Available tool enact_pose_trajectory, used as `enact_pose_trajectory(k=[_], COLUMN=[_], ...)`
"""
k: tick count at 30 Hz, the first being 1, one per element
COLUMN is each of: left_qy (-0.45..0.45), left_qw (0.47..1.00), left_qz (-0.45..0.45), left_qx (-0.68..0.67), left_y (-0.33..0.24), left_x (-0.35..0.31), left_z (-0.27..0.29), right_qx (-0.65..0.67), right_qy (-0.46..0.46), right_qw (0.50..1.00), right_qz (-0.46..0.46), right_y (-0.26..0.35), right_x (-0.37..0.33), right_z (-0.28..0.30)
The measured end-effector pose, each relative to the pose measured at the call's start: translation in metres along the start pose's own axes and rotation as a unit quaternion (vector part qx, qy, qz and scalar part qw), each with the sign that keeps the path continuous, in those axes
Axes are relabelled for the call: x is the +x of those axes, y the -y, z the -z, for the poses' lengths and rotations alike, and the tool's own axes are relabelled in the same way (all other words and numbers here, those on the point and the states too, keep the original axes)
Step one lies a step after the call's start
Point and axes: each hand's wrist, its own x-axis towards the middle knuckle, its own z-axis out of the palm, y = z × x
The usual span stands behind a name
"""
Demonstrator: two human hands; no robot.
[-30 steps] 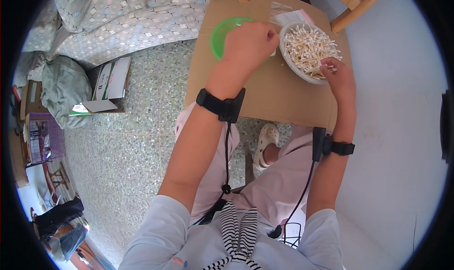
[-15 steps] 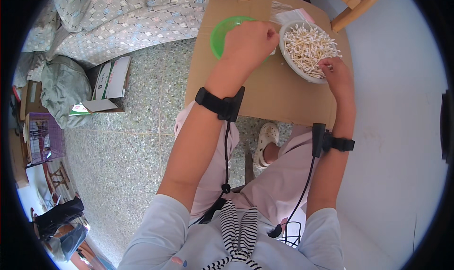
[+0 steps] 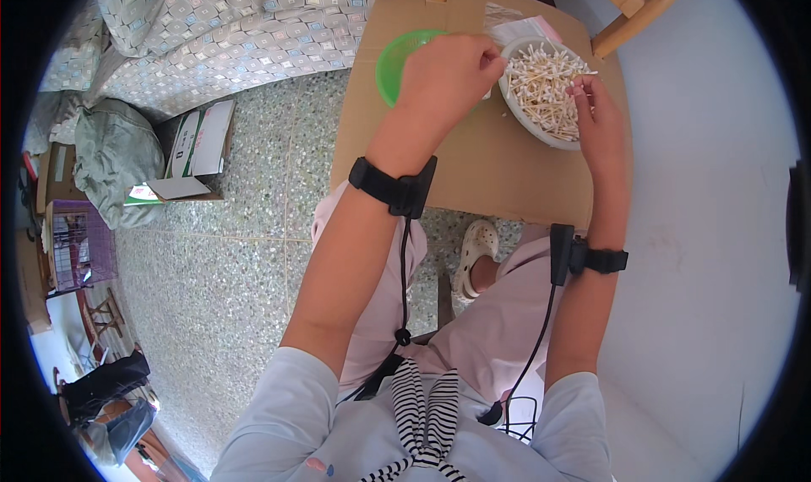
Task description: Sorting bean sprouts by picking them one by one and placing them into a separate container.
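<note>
A white bowl (image 3: 536,128) heaped with cotton swabs (image 3: 545,89) stands on a cardboard-covered surface. My right hand (image 3: 600,114) is over its right side, with thumb and fingertips pinched together; what they hold, if anything, is too small to make out. To the left, a green bowl (image 3: 389,70) is partly covered by my left hand (image 3: 448,75). That hand is closed, its curled fingers turned toward the white bowl. A small white bit shows under it, and what it grips is hidden.
The cardboard (image 3: 498,182) reaches almost to my knees. Behind the white bowl lies a clear and pink plastic packet (image 3: 528,29). A wooden chair (image 3: 638,13) stands at the back right, beside a pale wall (image 3: 701,186). An opened carton (image 3: 198,148) is on the speckled floor.
My right hand has risen a little from the swabs and moved slightly back, its fingers now pinched upright. My left hand has shifted slightly to the right.
</note>
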Motion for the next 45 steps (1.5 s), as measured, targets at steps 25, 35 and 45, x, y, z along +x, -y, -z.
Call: enact_pose_trajectory(k=[25, 35, 45], left_qy=[-0.082, -0.001, 0.041], left_qw=[0.974, 0.989, 0.977], left_qz=[-0.204, -0.123, 0.011], left_qx=[-0.049, -0.079, -0.207], left_y=[-0.015, -0.022, -0.050], left_x=[-0.003, -0.003, -0.008], left_z=[-0.036, -0.025, -0.052], right_qx=[0.093, 0.455, 0.420], right_qy=[-0.040, -0.045, -0.177], right_qw=[0.995, 0.889, 0.889], right_qz=[0.019, -0.003, -0.050], right_y=[0.031, 0.049, 0.047], right_x=[-0.001, -0.006, -0.005], right_z=[-0.014, -0.023, -0.042])
